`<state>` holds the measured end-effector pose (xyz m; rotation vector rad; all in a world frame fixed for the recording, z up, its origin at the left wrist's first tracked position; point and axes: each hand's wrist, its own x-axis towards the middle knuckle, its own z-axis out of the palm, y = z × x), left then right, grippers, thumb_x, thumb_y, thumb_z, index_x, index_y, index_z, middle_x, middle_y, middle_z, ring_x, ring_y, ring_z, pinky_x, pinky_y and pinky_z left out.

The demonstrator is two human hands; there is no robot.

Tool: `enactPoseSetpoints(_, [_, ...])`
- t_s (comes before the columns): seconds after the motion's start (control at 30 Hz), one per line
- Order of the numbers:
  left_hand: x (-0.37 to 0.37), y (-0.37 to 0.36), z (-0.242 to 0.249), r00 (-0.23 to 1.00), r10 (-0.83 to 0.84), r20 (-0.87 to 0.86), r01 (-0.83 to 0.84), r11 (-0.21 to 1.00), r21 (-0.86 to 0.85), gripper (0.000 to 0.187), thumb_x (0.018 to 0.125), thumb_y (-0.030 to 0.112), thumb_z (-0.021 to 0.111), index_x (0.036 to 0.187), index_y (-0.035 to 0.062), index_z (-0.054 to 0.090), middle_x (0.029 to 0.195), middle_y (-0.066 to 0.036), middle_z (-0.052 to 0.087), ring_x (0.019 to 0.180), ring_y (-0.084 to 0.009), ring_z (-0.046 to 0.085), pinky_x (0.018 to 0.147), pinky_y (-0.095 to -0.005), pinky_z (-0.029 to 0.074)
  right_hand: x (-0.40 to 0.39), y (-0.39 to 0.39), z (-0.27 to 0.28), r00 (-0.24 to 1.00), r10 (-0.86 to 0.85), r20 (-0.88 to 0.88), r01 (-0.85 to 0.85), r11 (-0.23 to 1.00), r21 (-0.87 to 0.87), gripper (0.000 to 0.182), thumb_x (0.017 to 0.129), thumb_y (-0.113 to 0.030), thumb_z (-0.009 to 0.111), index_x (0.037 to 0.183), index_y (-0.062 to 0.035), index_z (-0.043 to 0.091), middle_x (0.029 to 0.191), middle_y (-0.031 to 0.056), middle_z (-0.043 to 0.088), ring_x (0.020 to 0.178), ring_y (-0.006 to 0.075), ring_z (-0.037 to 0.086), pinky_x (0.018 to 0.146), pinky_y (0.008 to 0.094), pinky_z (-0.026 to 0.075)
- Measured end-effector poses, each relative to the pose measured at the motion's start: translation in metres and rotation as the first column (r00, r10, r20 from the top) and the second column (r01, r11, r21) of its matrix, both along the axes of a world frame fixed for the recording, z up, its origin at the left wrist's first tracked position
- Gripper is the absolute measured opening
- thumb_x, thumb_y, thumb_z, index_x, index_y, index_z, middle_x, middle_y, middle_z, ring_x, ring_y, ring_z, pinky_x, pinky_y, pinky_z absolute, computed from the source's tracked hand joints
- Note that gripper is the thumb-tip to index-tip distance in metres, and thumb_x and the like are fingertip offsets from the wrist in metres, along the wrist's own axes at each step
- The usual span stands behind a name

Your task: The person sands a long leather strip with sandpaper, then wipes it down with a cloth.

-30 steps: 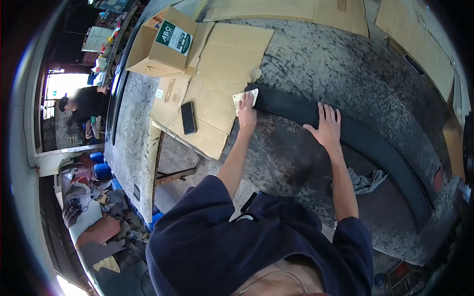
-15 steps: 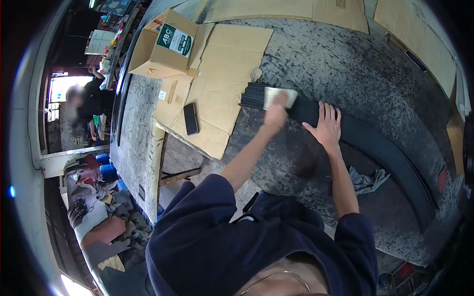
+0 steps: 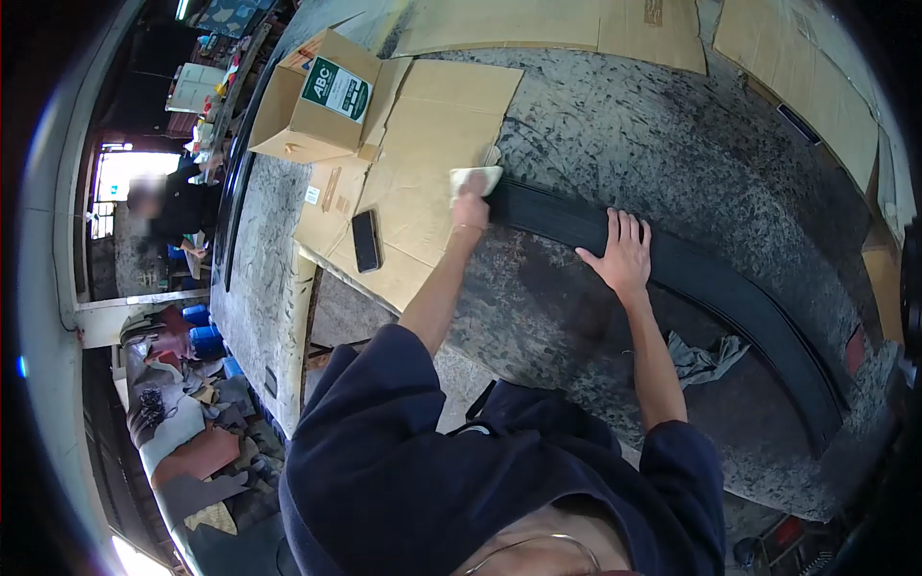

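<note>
Left hand (image 3: 470,207): fingers clamped on pale pad (image 3: 459,178), a bit blurred; pad at the near-left end of the black strips (image 3: 711,264), can't tell if touching. Right hand (image 3: 625,257): palm down on the strips, thumb spread apart from fingers. Strips lie on the table (image 3: 672,125), running from 10 o'clock of right hand, curving round to between 4 and 5. Grey rag (image 3: 709,361) at 5 o'clock. From left hand: phone (image 3: 366,240) at 8, on flat cardboard (image 3: 437,115); open box (image 3: 298,120) at 10; another person (image 3: 173,213) at 9, well apart.
</note>
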<state>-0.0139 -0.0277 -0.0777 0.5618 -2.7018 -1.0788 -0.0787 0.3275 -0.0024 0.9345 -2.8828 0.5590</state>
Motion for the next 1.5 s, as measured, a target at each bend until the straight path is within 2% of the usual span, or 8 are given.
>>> enactPoseSetpoints(0.2, [0.005,0.075,0.046,0.835,-0.539,0.111,0.515,0.693,-0.504,0.069,0.069,-0.008,0.053,0.136,0.0086,0.058,0.145,-0.013,0.053,0.139,-0.0261,0.045,0.115,-0.0379,0.038,0.004,0.000,0.002,1.000,0.006,0.012,-0.006,1.000,0.001,0.095,0.077,-0.067,0.069,0.140,0.0000,0.048,0.135,0.0149,0.053,0.128,0.0305,0.046,0.115,0.0507,0.028])
enactPoseSetpoints(0.37, [-0.029,0.064,0.081,0.985,0.127,0.115,-0.098,0.969,-0.228,0.047,0.079,-0.007,0.052,0.125,-0.0022,0.061,0.126,-0.025,0.062,0.114,-0.0389,0.060,0.105,-0.0465,0.045,0.000,-0.002,0.000,1.000,-0.005,-0.009,0.004,1.000,-0.023,0.093,0.075,-0.066,0.071,0.138,0.0005,0.050,0.133,0.0149,0.054,0.127,0.0307,0.047,0.115,0.0505,0.029])
enactPoseSetpoints(0.53, [-0.001,0.087,0.060,0.909,-0.410,0.074,0.399,0.803,-0.443,0.064,0.076,-0.008,0.054,0.138,0.0028,0.053,0.139,-0.020,0.055,0.129,-0.0353,0.051,0.111,-0.0433,0.041,0.004,-0.001,-0.004,0.999,0.017,-0.037,-0.018,0.999,-0.044,0.093,0.074,-0.065,0.072,0.137,0.0010,0.051,0.132,0.0146,0.054,0.126,0.0304,0.048,0.113,0.0502,0.031])
enactPoseSetpoints(0.63, [-0.012,0.048,0.136,0.888,0.360,0.285,-0.442,0.839,0.318,0.050,0.081,-0.004,0.051,0.131,-0.0020,0.056,0.122,-0.022,0.065,0.107,-0.0405,0.064,0.097,-0.0451,0.049,0.000,0.000,0.000,0.999,0.001,-0.041,-0.003,0.999,-0.040,0.093,0.074,-0.065,0.073,0.136,0.0010,0.051,0.131,0.0144,0.054,0.126,0.0304,0.048,0.113,0.0503,0.032])
enactPoseSetpoints(0.83, [0.016,0.136,0.060,0.976,-0.215,-0.012,0.192,0.895,-0.403,0.055,0.077,-0.006,0.053,0.131,-0.0031,0.057,0.143,-0.019,0.053,0.139,-0.0356,0.043,0.118,-0.0436,0.030,-0.003,-0.004,0.000,1.000,-0.012,0.002,0.012,1.000,-0.007,0.092,0.075,-0.065,0.072,0.137,0.0000,0.051,0.134,0.0142,0.053,0.127,0.0304,0.047,0.114,0.0502,0.030])
enactPoseSetpoints(1.13, [0.016,0.073,0.072,0.978,0.187,0.091,-0.187,0.982,-0.013,0.061,0.074,-0.010,0.051,0.134,-0.0023,0.056,0.142,-0.021,0.053,0.137,-0.0356,0.045,0.119,-0.0417,0.031,-0.002,-0.003,0.000,1.000,-0.007,-0.013,0.007,1.000,0.000,0.091,0.076,-0.064,0.071,0.138,-0.0010,0.049,0.133,0.0150,0.054,0.128,0.0304,0.047,0.114,0.0507,0.029])
enactPoseSetpoints(1.3, [0.022,0.151,0.063,0.915,-0.403,-0.018,0.391,0.897,-0.207,0.058,0.070,-0.007,0.056,0.128,-0.0038,0.061,0.140,-0.017,0.057,0.138,-0.0307,0.046,0.118,-0.0401,0.033,-0.002,-0.002,-0.001,1.000,0.011,-0.006,-0.011,1.000,-0.001,0.093,0.075,-0.064,0.072,0.139,-0.0010,0.049,0.133,0.0153,0.054,0.128,0.0306,0.047,0.114,0.0512,0.028])
enactPoseSetpoints(1.5, [0.016,0.103,0.039,0.933,0.316,-0.173,-0.334,0.938,-0.088,0.060,0.070,-0.013,0.053,0.129,-0.0022,0.061,0.139,-0.020,0.057,0.138,-0.0349,0.045,0.118,-0.0467,0.029,0.000,-0.004,0.001,1.000,-0.008,0.008,0.007,1.000,0.030,0.093,0.077,-0.065,0.070,0.140,-0.0009,0.048,0.135,0.0156,0.053,0.129,0.0309,0.047,0.115,0.0513,0.028])
